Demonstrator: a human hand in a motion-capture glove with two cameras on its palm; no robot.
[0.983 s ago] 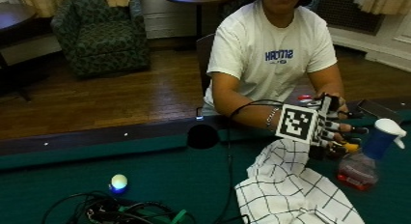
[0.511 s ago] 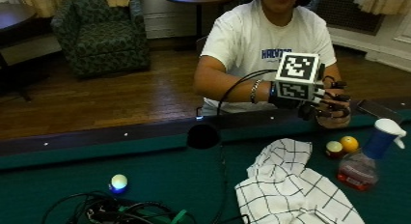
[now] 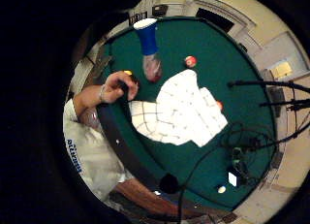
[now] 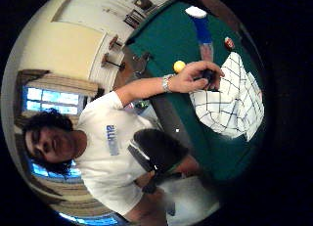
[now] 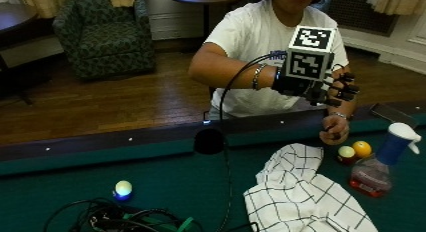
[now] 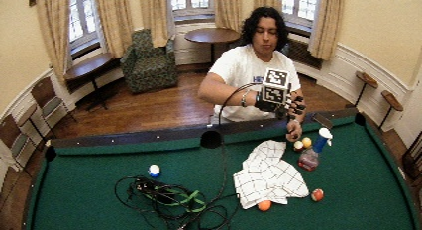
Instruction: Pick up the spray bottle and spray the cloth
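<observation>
Gloved right hand [image 5: 329, 87] is raised in front of the person's chest, above the near rail of a pool table [image 5: 80, 167], fingers loosely curled and holding nothing. Its target, the spray bottle [image 5: 383, 162], stands upright on the green felt, well apart from that hand and lower down. It has a clear body with a little reddish liquid at the bottom, a blue neck and a white trigger head. It looks light, being mostly empty, and its plastic is likely smooth and somewhat slippery. The narrow blue neck under the trigger seems the best place to grip, with a finger free for the trigger. Just beside the bottle sit two pool balls [image 5: 354, 152]. The bare left hand [image 5: 334, 129] rests at the rail next to them. A white checked cloth [image 5: 303, 197] lies crumpled on the felt near the bottle; it is soft and will not resist the spray. Tangled cables [image 5: 126, 222] lie farther along the table.
</observation>
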